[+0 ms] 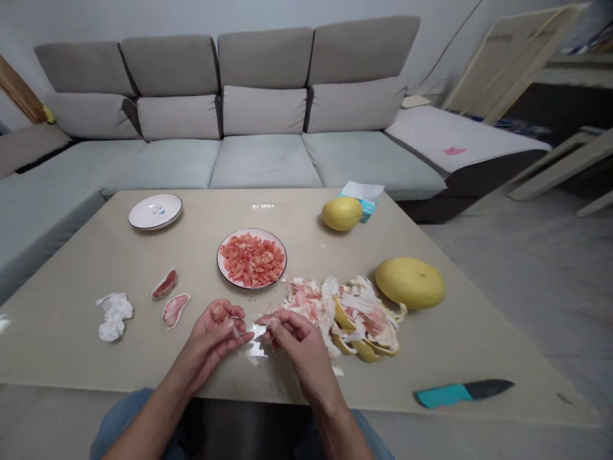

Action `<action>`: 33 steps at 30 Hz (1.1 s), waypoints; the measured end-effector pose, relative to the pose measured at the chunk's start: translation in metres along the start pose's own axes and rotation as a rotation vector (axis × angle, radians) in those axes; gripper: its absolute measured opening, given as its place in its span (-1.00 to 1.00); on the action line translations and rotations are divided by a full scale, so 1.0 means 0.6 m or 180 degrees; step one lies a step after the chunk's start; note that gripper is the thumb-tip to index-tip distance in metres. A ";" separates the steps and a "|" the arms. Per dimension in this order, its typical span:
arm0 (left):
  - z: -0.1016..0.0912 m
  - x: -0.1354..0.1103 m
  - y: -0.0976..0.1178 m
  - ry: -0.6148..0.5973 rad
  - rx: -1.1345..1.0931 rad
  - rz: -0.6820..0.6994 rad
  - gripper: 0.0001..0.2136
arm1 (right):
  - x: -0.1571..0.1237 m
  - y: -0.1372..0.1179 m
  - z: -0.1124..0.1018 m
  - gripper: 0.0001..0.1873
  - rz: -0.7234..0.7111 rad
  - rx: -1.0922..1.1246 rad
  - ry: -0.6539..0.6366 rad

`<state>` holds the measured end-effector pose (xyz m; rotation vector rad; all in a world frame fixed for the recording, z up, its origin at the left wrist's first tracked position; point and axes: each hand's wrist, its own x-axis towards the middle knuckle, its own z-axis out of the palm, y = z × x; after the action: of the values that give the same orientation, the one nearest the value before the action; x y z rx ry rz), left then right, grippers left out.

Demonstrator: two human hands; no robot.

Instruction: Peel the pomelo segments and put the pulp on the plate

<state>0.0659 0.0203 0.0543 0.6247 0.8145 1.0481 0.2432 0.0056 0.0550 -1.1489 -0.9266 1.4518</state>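
Peeling pomelo segment point(234, 329): left hand point(211, 335) curled round it, right hand point(292, 338) pinching membrane; pull slowly.

Living room of a home: a long grey fabric sectional sofa point(263, 160) runs along the wall, with a low beige-topped coffee table point(90, 358) pulled up before it. Household things lie on the tabletop — a tissue box point(366, 207), a small white plate point(154, 211), a whole pomelo point(410, 283), a teal-handled kitchen knife point(460, 393).
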 end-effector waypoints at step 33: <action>-0.001 0.000 -0.012 0.0119 0.2077 0.0300 -0.86 | -0.004 0.005 0.021 -0.91 -0.0287 -0.1543 -0.0068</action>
<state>0.0689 0.0177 0.0482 1.2051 1.1800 0.8711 0.2306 0.0028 0.0558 -1.4186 -1.3756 1.1993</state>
